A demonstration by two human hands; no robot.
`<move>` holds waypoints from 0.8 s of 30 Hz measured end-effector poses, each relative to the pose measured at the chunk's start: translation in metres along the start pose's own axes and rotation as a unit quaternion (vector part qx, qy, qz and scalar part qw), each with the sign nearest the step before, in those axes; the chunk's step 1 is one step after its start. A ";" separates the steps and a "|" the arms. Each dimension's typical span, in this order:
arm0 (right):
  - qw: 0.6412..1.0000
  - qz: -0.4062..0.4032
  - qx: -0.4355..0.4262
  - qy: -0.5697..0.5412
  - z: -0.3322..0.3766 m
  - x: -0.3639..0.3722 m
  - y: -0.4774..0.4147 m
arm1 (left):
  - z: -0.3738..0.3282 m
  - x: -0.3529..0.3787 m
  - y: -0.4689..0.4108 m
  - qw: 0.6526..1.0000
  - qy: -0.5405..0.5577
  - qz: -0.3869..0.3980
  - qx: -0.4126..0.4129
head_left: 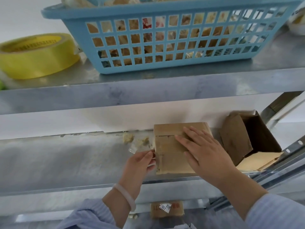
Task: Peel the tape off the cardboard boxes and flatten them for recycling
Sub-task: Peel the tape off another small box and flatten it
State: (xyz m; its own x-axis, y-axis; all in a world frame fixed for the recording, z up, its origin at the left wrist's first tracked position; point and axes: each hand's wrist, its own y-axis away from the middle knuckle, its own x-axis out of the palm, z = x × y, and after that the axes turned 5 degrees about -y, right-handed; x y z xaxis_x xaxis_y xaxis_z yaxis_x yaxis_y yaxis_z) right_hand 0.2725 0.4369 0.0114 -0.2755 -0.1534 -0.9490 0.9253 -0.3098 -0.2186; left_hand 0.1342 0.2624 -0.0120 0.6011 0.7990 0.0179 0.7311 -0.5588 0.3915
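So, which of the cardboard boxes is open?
The tilted box farthest right; its dark inside shows. The middle box under the right hand is closed.

The left grip [140, 162] and right grip [203, 151] were bare. Both arms wore loose pale blue sleeves with fine, faint stripes: the left sleeve [89, 215] bunched in soft folds, the right sleeve [277, 212] ended in a plain edge. A smooth, translucent whitish bangle [125, 197] circled the left wrist.

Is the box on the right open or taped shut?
Open: the box lies tipped on its side, flaps spread, dark inside showing.
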 end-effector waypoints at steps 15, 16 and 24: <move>0.998 -0.020 0.010 0.066 0.004 0.011 -0.002 | -0.001 0.000 -0.002 0.967 -0.194 -0.114 0.120; 0.998 -0.019 0.010 0.067 0.004 0.011 -0.002 | -0.002 0.001 -0.003 0.960 -0.224 -0.110 0.126; 0.997 -0.015 0.005 0.069 0.003 0.012 0.000 | -0.021 -0.006 0.003 0.997 -0.027 0.058 -0.047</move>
State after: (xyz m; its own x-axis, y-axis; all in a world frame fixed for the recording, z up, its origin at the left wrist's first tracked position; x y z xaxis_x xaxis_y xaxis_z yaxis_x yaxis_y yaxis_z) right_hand 0.2682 0.4323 0.0012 -0.2639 -0.0131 -0.9645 0.9141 -0.3225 -0.2457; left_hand 0.1262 0.2606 0.0087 0.6983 0.7156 0.0185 0.6239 -0.6211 0.4743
